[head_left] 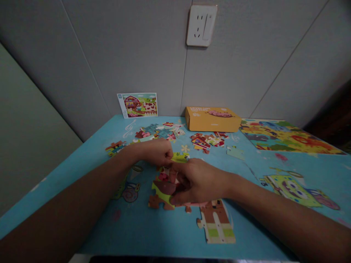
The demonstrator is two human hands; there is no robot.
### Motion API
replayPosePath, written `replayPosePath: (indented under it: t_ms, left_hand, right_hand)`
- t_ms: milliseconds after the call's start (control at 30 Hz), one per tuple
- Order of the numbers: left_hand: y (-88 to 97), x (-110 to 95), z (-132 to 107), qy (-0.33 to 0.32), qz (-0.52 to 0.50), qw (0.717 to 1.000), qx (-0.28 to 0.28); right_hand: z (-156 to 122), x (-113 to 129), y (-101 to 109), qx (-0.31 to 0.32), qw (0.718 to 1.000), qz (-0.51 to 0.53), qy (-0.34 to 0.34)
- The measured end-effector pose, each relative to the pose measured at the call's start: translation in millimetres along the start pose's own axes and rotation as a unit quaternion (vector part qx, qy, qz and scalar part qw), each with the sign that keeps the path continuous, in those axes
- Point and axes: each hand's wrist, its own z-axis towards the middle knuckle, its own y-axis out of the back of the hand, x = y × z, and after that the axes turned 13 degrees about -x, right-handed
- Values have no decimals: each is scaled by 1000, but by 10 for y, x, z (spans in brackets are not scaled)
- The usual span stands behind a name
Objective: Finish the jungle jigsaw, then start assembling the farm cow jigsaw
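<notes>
A partly joined jigsaw puzzle (164, 187) lies on the blue table in front of me, showing green, brown and pink parts. Across it rests my right hand (193, 179), its thumb and bent fingers closed on puzzle pieces. At the puzzle's far edge is my left hand (157, 151), with fingers curled in; its fingertips and anything in them are hidden. A green puzzle piece (179, 157) shows just right of that hand. Brown, white and green fence pieces (218, 223) extend from the puzzle toward the near edge. My right hand covers part of the puzzle.
Loose pieces lie in a left-hand group (150, 131), a right-hand group (207, 140) and a small cluster (115, 148). Against the wall stand a farm picture card (141, 105) and an orange puzzle box (214, 119). A colourful animal picture (285, 135) lies at right.
</notes>
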Motion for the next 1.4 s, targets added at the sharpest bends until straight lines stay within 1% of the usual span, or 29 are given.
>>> replayPosePath:
  t_ms: [67,133,233,267,367,433,500,567,667,767,833,900,967,1100,1267,1333,1400]
  left_hand:
    - [4,-8,5,-1,-1,1000,3]
    - [6,-12,10,-2,-3,1000,7]
    - [6,0,12,-4,-5,1000,10]
    - [6,8,11,-5,-5,1000,10]
    - [3,29,2,-15,-9,1000,11]
    - [0,37,-2,-20,-11,1000,5]
    - [-5,38,-2,-18,-9,1000,2]
    - [-11,35,1,-14,-4,1000,-1]
    - [-20,30,9,-19,4,1000,-6]
    - [-32,29,11,-29,-5,999,-14]
    - [-43,35,10,-33,-11,999,-26]
    - [-52,45,9,-35,-11,999,-37]
    - [-55,51,9,-36,-13,999,-35]
    - [-34,35,11,-37,-14,999,-22]
    - [-10,7,21,-31,4,1000,-1]
    - [-17,13,25,-21,13,1000,6]
    - [-28,25,26,-14,19,1000,10]
  right_hand:
    - [-10,-6,-14,-5,1000,23,0]
    - [-14,-24,-42,-11,998,63,13]
    - [1,-72,-98,-20,984,173,23]
    - [10,-90,-114,-22,974,223,15]
    - [38,-125,-132,-32,931,362,-22]
    - [48,-132,-125,-41,908,417,-28]
    - [47,-136,-115,-44,898,438,-29]
    - [39,-145,-113,-27,895,443,-38]
    - [24,-167,-118,17,908,417,-37]
    - [21,-190,-132,53,926,372,33]
    - [28,-201,-151,68,933,344,82]
    - [35,-202,-172,77,938,322,107]
    - [36,-190,-182,82,942,308,109]
    - [20,-137,-161,82,948,287,107]
    - [11,-106,-140,82,947,276,142]
    - [16,-122,-137,51,948,279,145]
    - [18,-151,-123,3,957,265,121]
